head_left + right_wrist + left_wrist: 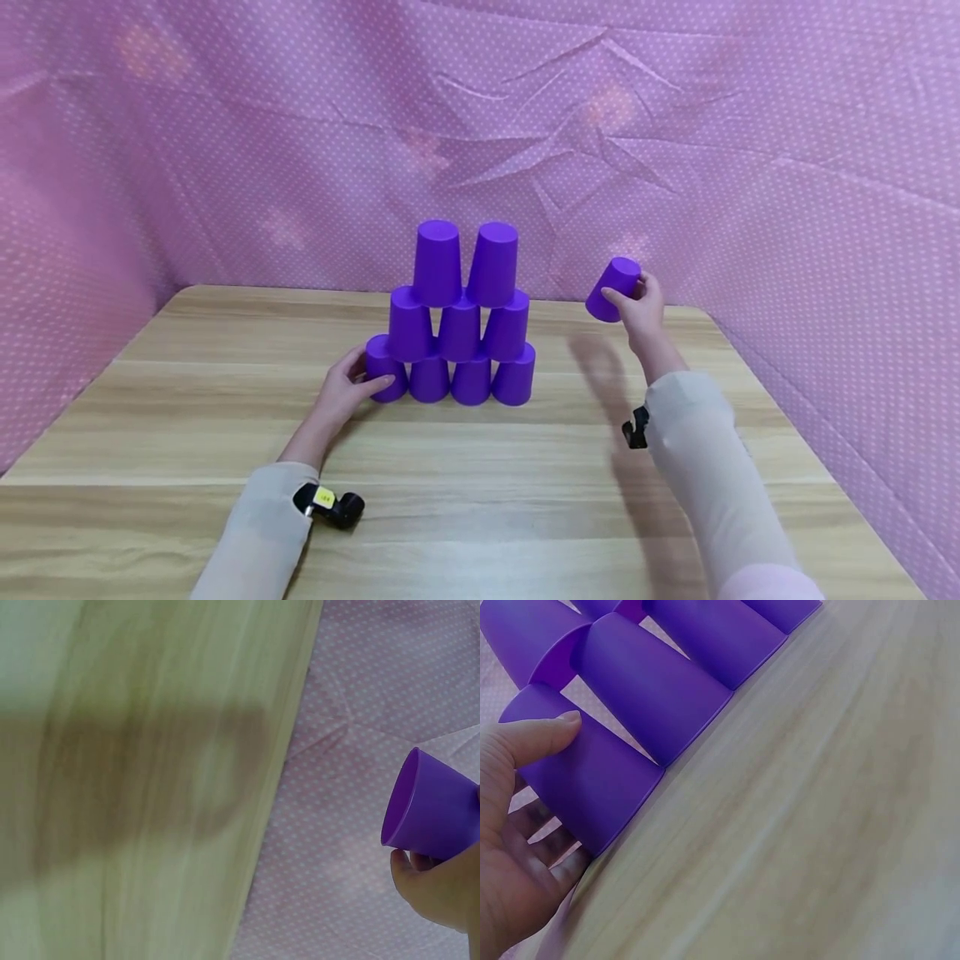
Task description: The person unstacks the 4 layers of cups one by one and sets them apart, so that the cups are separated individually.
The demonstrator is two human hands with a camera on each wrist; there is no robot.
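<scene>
Upside-down purple cups [459, 332] stand stacked as a tiered wall on the table: several at the bottom, three above them, two on top. My left hand [347, 387] is around the leftmost bottom cup [382, 362]; in the left wrist view its thumb lies across that cup's front and the fingers curl along its outer side. Off to the right of the stack, my right hand [643, 315] grips a single purple cup [611, 285] in the air, mouth down and tilted. The right wrist view shows this cup's open rim, with part of the hand cut off by the frame.
A wooden table [480, 492] carries the stack, and its far edge lies behind the cups. Pink dotted cloth [315, 167] hangs at the back and both sides. A small black camera is strapped at each wrist, over the light sleeves [705, 467].
</scene>
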